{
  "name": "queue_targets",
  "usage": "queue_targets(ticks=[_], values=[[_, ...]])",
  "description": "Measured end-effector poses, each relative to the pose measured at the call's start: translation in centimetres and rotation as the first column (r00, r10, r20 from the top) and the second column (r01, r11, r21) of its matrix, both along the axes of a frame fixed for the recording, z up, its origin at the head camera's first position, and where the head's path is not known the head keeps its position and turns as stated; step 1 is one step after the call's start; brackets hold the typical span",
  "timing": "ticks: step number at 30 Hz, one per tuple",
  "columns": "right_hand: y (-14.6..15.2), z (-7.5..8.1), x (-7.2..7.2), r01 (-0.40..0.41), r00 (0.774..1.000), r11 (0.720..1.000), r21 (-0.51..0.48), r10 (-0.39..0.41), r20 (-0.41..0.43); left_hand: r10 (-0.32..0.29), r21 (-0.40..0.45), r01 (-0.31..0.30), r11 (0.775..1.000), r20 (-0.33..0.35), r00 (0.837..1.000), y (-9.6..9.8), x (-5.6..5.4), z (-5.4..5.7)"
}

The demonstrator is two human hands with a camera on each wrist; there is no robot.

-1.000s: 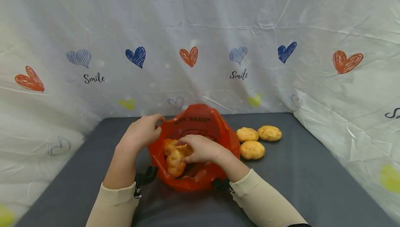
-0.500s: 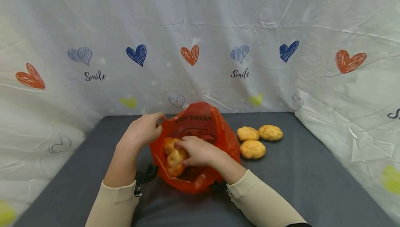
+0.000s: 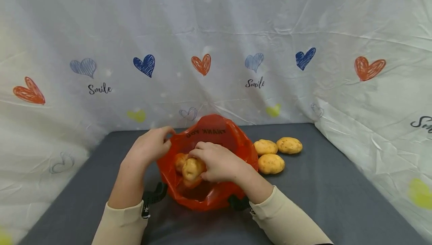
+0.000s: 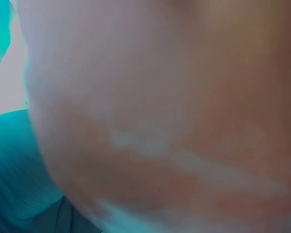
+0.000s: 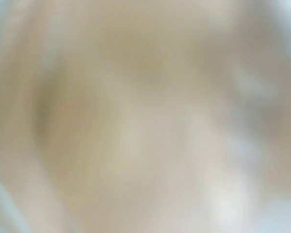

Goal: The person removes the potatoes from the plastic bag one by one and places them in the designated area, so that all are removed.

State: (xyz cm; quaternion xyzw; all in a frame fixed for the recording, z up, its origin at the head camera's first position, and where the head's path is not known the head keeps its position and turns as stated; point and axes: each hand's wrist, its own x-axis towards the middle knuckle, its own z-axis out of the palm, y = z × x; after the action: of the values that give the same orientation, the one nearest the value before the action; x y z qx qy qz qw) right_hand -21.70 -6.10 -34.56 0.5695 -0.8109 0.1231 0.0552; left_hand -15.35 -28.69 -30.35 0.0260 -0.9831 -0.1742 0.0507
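In the head view a red plastic bag [image 3: 241,140] printed "THANK YOU" stands with its mouth spread wide. My left hand [image 3: 150,145] pinches its left rim between thumb and fingers. Over the bag's mouth, my right hand [image 3: 219,161] grips a yellow potato [image 3: 192,169], thumb on the near side and fingers across the top. Another potato [image 3: 179,162] shows behind it inside the bag, partly covered. Both wrist views are blurred and filled with skin tones, so they add little.
Three potatoes lie grouped just right of the bag: a near one [image 3: 271,163], one behind it [image 3: 265,147] and one farther right [image 3: 289,145]. The dark grey table [image 3: 324,192] ends at a white curtain [image 3: 229,87] with printed hearts.
My right hand has closed on a potato inside the bag and lifted it slightly, over the others. My left hand keeps its hold on the rim. The head view has tilted slightly.
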Motion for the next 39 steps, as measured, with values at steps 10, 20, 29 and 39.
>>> queue_targets(ticks=[10,20,29,39], values=[[3.7,2.6,0.1,0.040,0.998,0.994,-0.100,-0.036,0.044,0.011,0.051,-0.011,0.999,0.003,1.000,-0.1,0.0,-1.0],[6.4,4.3,-0.2,0.099,0.988,0.982,-0.162,-0.077,0.135,-0.010,0.067,0.010,0.998,0.010,1.000,-0.7,-0.3,-1.1],[7.8,4.8,-0.7,0.146,0.969,0.974,-0.172,-0.106,0.222,-0.020,0.066,0.018,0.998,0.041,0.999,-1.0,-0.2,-1.2],[10.3,6.1,-2.0,0.250,0.934,0.935,-0.252,-0.164,0.317,-0.027,0.054,0.024,0.998,0.042,0.999,-1.4,-0.3,0.2]])
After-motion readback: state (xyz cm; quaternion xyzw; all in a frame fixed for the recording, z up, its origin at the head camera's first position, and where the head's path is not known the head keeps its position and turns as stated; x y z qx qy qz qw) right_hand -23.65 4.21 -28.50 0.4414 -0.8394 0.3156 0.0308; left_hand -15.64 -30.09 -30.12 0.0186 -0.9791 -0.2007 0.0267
